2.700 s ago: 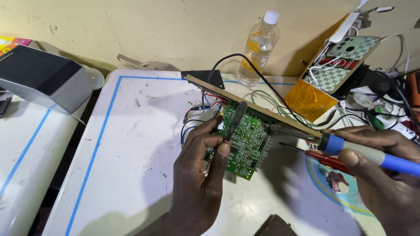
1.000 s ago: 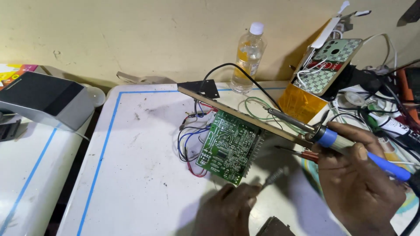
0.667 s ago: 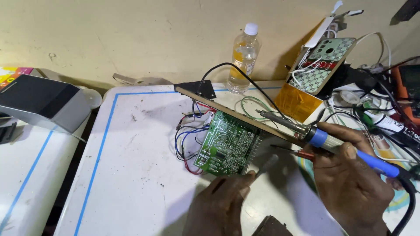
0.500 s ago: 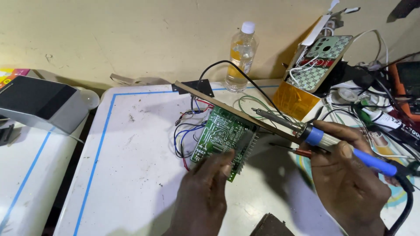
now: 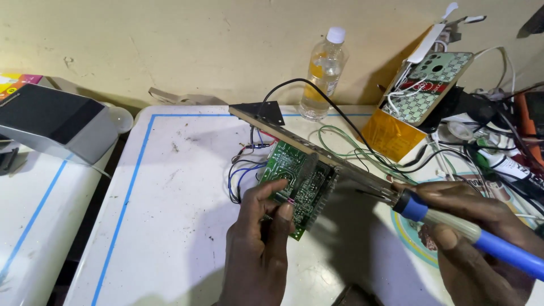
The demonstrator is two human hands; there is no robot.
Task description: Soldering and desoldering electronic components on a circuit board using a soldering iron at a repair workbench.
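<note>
Left hand [image 5: 263, 221] grips circuit board [image 5: 297, 184] mid-table; bare table [image 5: 170, 215] leftward.

Two bare hands [image 5: 258, 238], no sleeves

the left hand [image 5: 262, 226], which had let go and dropped to the near edge of the white table a second ago, is back on the green printed circuit board [image 5: 297, 180], fingers [image 5: 285, 212] pinching its near edge. the board now stands tilted up. the right hand [image 5: 481, 238] with the blue-handled soldering iron [image 5: 453, 224] sits slightly lower.
</note>
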